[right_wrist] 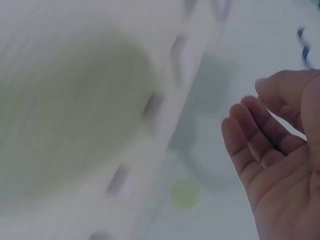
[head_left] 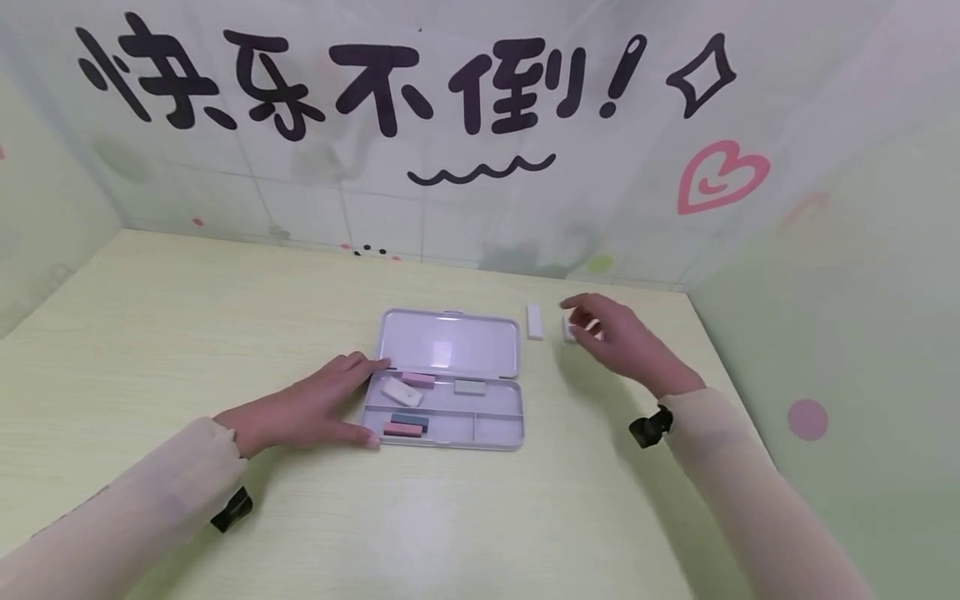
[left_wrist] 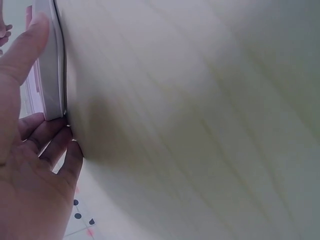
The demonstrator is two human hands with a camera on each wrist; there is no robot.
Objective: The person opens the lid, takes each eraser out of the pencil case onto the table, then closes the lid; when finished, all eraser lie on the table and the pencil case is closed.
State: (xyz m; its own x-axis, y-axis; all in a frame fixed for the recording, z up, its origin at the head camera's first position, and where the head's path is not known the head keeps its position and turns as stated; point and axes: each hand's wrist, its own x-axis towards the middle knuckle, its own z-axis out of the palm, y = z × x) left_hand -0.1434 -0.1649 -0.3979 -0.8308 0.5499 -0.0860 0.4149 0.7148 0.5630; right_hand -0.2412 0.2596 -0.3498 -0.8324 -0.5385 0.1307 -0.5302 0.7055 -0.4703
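Observation:
A pale lavender pencil case [head_left: 450, 337] lies with its lid folded back on the table. My left hand [head_left: 311, 408] grips its left end, thumb at the front corner and fingers near the hinge. Inside the tray are a white eraser [head_left: 402, 392], pink blocks [head_left: 403, 430], a blue-grey block [head_left: 410, 420] and a pale green block [head_left: 469, 387]. Over a white block [head_left: 567, 331] right of the case hovers my right hand [head_left: 622, 337], fingers loosely bent; the right wrist view shows nothing held. Another white block [head_left: 534, 322] lies between that hand and the lid.
The light wooden table [head_left: 187, 333] meets a printed wall sheet [head_left: 337, 200] at the back and a side panel [head_left: 840, 350] on the right. In the right wrist view several blurred pale blocks [right_wrist: 120, 181] stand in a row along the table's back.

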